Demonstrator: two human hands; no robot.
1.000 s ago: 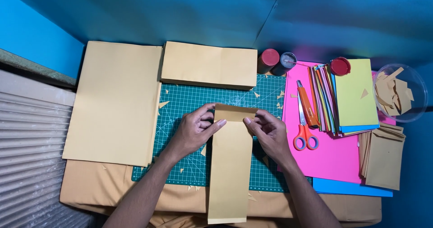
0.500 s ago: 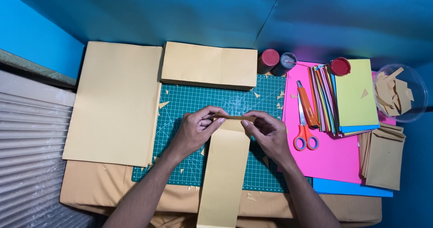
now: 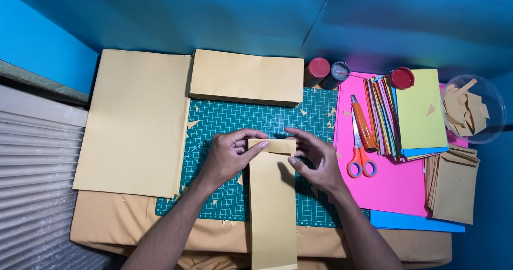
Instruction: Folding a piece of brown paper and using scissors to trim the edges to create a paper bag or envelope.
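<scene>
We pinch the top end of a long tan paper strip [image 3: 272, 195] on the green cutting mat [image 3: 224, 120]: left hand [image 3: 227, 157] closed on its upper left corner, right hand [image 3: 315, 160] at the upper right edge, fingers loosely curled, orange scissors [image 3: 361, 160] lying nearby.

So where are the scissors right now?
In the head view, the orange-handled scissors lie on the pink paper, just right of the right hand and below the orange knife.
</scene>
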